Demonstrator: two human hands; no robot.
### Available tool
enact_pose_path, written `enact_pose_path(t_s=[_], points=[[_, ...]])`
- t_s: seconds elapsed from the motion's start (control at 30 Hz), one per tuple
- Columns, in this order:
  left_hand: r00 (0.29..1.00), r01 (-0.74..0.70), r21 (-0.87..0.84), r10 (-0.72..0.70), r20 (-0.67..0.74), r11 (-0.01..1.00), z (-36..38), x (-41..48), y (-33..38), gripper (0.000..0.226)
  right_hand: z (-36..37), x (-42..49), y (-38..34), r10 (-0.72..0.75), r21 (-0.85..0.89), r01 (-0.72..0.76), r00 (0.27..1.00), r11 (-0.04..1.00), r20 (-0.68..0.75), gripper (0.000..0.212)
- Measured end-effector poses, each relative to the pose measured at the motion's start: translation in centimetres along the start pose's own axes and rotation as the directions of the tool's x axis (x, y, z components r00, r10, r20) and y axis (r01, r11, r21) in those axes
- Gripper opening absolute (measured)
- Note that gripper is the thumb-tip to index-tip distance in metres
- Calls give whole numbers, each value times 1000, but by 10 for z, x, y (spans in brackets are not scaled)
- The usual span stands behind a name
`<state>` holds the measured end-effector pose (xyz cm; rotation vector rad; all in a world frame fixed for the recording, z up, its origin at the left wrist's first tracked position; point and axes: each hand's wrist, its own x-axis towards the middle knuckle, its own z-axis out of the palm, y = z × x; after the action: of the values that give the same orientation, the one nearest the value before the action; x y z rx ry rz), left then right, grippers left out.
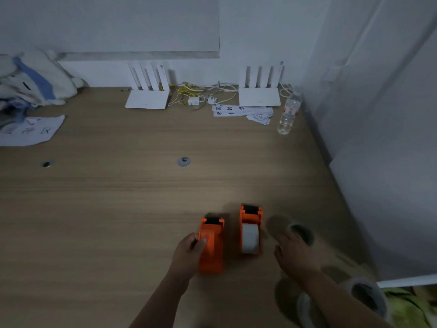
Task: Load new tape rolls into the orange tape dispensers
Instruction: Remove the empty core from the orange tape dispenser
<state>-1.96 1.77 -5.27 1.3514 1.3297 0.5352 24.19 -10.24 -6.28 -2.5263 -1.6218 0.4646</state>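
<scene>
Two orange tape dispensers stand side by side near the front of the wooden table (118, 197). My left hand (189, 253) grips the left dispenser (211, 245), which lies on its side with no roll showing. The right dispenser (251, 229) stands upright with a white tape roll seated in it. My right hand (294, 252) reaches over a tape roll (303, 232) lying just right of that dispenser, fingers touching it; the image is blurred there. Two more rolls sit near my right forearm, one (367, 295) to its right and one (305, 308) below it.
A wall runs along the table's right side. At the back stand two white routers (147, 100) (260, 95), tangled cables (196, 94), paper slips (241, 111) and a plastic bottle (289, 112). Cloth (35, 79) and a printed sheet (30, 131) lie at far left. A grey cable grommet (184, 161) sits mid-table.
</scene>
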Motion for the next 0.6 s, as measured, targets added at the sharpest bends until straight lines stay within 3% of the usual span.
enact_pose_path(t_s=[0.07, 0.2, 0.33, 0.6], points=[[1000, 12, 29, -12, 5, 1000, -1, 1, -8, 41, 3, -1, -14, 17, 123, -17, 1000, 992, 3, 38], [1000, 24, 47, -25, 17, 999, -4, 0, -21, 49, 9, 6, -39, 94, 371, -91, 996, 924, 11, 24], [999, 26, 117, -31, 35, 993, -3, -8, -24, 29, 10, 9, -57, 219, 590, -216, 973, 778, 68, 11], [992, 106, 159, -115, 47, 982, 1, -14, -35, 24, 18, 18, -66, 328, 806, -351, 922, 477, 207, 7]])
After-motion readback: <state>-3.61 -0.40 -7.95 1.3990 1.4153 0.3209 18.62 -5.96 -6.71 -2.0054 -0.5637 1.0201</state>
